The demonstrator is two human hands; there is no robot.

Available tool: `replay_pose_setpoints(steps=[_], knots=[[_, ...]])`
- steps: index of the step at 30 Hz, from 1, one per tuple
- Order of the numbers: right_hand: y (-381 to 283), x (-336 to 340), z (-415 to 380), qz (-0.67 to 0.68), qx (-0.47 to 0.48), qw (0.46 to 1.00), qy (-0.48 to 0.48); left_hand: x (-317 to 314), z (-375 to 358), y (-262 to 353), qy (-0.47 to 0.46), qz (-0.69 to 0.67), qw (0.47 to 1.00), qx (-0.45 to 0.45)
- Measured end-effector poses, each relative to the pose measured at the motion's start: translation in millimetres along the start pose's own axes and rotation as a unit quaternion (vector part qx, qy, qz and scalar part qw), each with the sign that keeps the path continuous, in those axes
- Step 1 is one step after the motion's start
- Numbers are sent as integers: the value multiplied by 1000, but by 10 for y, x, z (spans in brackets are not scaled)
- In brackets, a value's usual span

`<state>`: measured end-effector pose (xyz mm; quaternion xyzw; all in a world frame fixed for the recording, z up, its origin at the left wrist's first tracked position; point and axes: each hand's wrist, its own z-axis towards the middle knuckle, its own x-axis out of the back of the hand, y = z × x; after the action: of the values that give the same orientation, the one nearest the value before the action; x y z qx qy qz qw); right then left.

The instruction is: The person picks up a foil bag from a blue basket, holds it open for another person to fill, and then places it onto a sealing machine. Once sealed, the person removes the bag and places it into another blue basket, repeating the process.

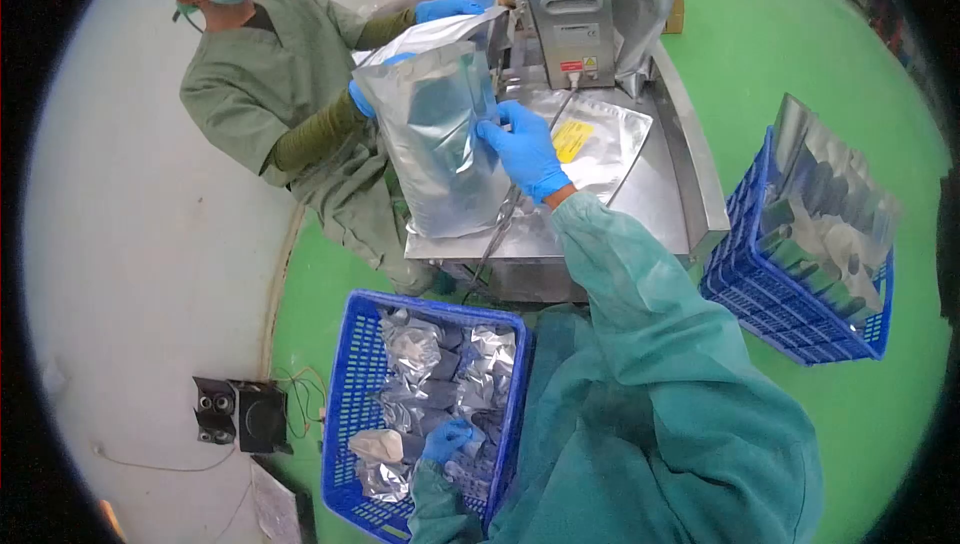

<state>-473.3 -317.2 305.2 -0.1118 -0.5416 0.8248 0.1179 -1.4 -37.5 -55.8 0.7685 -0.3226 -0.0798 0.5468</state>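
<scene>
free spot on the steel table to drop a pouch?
Steel table: bare strip along its right rim, beside the flat foil bag. Centre is crowded: upright foil pouch, right hand, co-worker's gloves. Both blue crates are full.

Your table (pixel 690 184) stands at twelve o'clock, a machine (pixel 570 9) on its far end. One crate (pixel 345 444) of pouches (pixel 415 349) sits at seven o'clock, another crate (pixel 745 294) at three.
</scene>
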Motion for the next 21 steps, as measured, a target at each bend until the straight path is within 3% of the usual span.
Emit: replay_pose_setpoints(steps=[1,2,3,5,6,7,9,10,11,13,14,18,19,20,21], knots=[[94,-57,7,0,4,1000,6,19,10,16,-6,-77,993,89],[125,-148,-24,58,29,996,59,53,-15,78,10,24,994,110],[167,-238,-47,115,54,986,111,72,-37,186,7,29,994,106],[270,-366,-41,147,49,980,125,63,-88,400,110,24,991,73],[306,-422,-38,99,72,977,173,12,-92,404,138,-56,989,7],[347,-467,-40,50,93,970,219,19,-116,326,136,-51,989,9],[293,-524,-69,64,93,969,218,32,-155,175,151,-78,984,49],[221,-558,-87,80,100,964,232,-37,-208,180,140,-78,987,-25],[144,-581,-97,97,106,959,246,-68,-216,258,139,-76,987,-24],[63,-621,-92,88,119,958,247,-94,-207,387,100,112,987,-61],[58,-635,-93,78,132,957,246,-118,-148,346,98,-7,993,-72],[227,-684,-17,92,143,951,259,34,-83,73,53,88,989,-102],[236,-615,-34,108,93,962,233,183,39,-339,-16,-36,997,69],[238,-569,-34,121,43,970,207,244,118,-555,-86,-158,955,234],[248,-562,-22,120,44,970,205,213,98,-369,-86,-161,955,232]])
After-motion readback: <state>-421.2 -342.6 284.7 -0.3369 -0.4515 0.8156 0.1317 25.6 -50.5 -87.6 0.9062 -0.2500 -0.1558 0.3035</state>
